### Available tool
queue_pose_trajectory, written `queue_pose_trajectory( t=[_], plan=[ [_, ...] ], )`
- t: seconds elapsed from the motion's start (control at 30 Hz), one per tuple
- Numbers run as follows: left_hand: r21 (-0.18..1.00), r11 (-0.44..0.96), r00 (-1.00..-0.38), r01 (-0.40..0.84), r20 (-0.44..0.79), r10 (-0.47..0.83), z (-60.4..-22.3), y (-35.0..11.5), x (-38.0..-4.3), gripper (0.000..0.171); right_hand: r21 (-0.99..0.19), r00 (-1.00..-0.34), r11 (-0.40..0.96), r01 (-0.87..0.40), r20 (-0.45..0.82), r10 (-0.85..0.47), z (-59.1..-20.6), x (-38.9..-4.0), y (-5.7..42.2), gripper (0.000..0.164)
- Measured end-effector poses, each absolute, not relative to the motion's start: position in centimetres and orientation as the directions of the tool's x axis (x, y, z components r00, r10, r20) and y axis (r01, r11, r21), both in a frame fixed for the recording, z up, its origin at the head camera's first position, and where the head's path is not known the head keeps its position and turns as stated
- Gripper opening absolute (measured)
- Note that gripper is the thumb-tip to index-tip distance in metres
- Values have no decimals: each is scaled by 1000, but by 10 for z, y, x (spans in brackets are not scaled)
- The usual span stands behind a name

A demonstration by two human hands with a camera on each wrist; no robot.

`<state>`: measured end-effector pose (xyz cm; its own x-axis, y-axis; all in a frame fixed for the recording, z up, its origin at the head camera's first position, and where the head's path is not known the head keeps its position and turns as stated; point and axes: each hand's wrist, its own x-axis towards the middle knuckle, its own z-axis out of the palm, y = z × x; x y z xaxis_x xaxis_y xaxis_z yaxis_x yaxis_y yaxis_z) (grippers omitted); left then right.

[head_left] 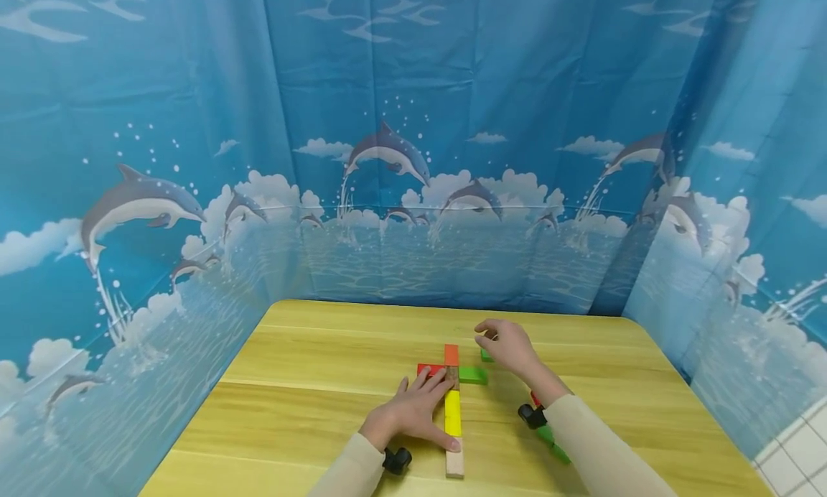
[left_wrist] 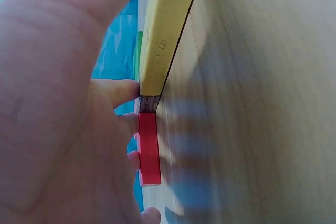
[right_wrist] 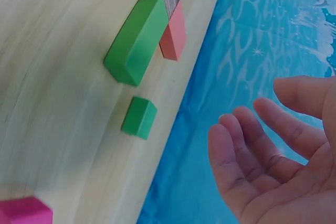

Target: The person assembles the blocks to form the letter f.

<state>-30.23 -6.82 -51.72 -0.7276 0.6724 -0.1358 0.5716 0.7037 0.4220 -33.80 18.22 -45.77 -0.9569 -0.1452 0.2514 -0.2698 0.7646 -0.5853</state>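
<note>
A cross of flat blocks lies on the table. Its column runs from an orange block [head_left: 451, 354] through a brown block [head_left: 454, 373] and a yellow block [head_left: 453, 414] to a pale wood block [head_left: 455, 465]. A red block [head_left: 426, 368] forms the left arm, a green block [head_left: 474, 375] the right. My left hand [head_left: 412, 415] is spread over the pieces, fingertips on the red and brown blocks, thumb on the pale one. Raised with loosely bent fingers, my right hand [head_left: 512, 349] holds nothing; a small green block [right_wrist: 139, 118] lies apart near it.
Beside my right forearm lie a red block [head_left: 534, 398] and green blocks [head_left: 545, 434], partly hidden by the arm. A magenta block [right_wrist: 25, 211] shows in the right wrist view. A dolphin-print curtain [head_left: 388, 260] hangs behind the wooden table [head_left: 258, 411].
</note>
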Motion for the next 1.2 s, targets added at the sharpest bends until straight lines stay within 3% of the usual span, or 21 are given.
queue_pose_trajectory(
  t=[0.73,1.2],
  plan=[
    [409,706,-728,578,-133,672,-520,-69,-303,111,-564,-944,768,-303,286,-163,-451,-286,235,22],
    [407,711,-732,573,-136,667,-519,-70,-303,109,-589,-968,768,-251,167,-189,-463,-252,264,29]
  ],
)
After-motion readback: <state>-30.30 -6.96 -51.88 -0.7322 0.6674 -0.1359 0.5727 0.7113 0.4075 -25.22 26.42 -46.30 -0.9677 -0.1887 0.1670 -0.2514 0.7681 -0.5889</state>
